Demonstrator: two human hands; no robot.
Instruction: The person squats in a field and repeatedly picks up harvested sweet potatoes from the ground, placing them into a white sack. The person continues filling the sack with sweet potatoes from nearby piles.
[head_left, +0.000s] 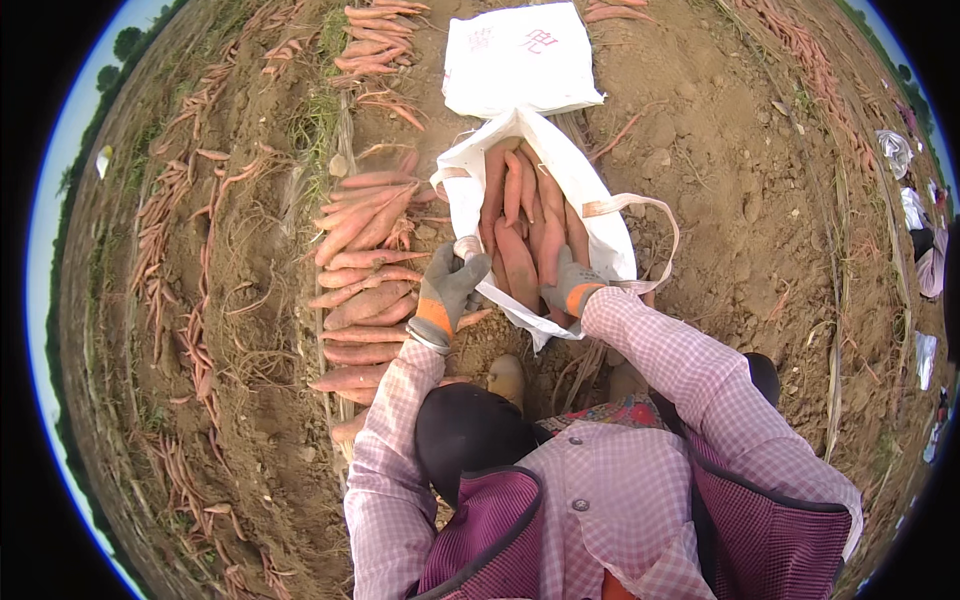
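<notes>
A white woven bag (611, 217) with pale strap handles gapes in front of me, and long sweet potatoes (516, 259) fill much of it. My left hand (451, 283), in a grey work glove with an orange cuff, grips the bag's near left edge by a bunched strap. Inside the near right side, my right hand (571, 286) reaches in, gloved the same way, against a sweet potato (551, 244); its fingertips are partly hidden, so its hold is unclear. A row of sweet potatoes (367, 300) lies on the soil just left of the bag.
Beyond the open bag stands another white bag (521, 60) with red writing. More sweet potatoes (375, 37) are heaped at the far left of it. Long rows of roots (810, 67) run along both sides of the field. A shoe (506, 379) shows below the bag. Far right, a person (930, 255) is partly visible.
</notes>
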